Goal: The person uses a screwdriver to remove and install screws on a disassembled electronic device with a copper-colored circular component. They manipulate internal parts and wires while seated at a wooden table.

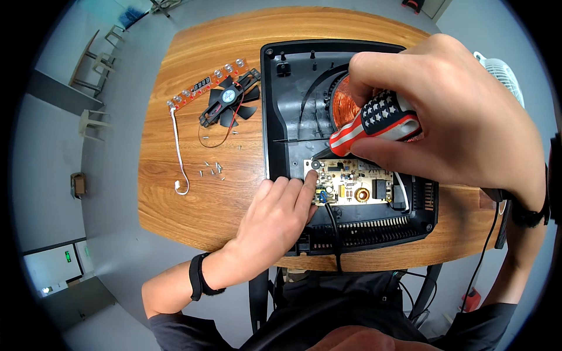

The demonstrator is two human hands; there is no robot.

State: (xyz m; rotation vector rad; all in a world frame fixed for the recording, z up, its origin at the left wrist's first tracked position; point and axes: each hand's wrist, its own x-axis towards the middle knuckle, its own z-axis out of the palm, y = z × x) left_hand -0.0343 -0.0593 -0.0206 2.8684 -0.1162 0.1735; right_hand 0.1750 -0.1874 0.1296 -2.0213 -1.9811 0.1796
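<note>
right hand (451, 99) gripping screwdriver (380, 117) | left hand (278, 209) pressing circuit board (352, 182), still sitting in housing (284, 93) | cooling fan (229, 96) lying out, upper left

Star-patterned, red-edged screwdriver (379, 119) slanting down-left, right of frame centre, shaft pointing toward upper-left corner of tan circuit board (349, 182); board lying component-side up.
</note>
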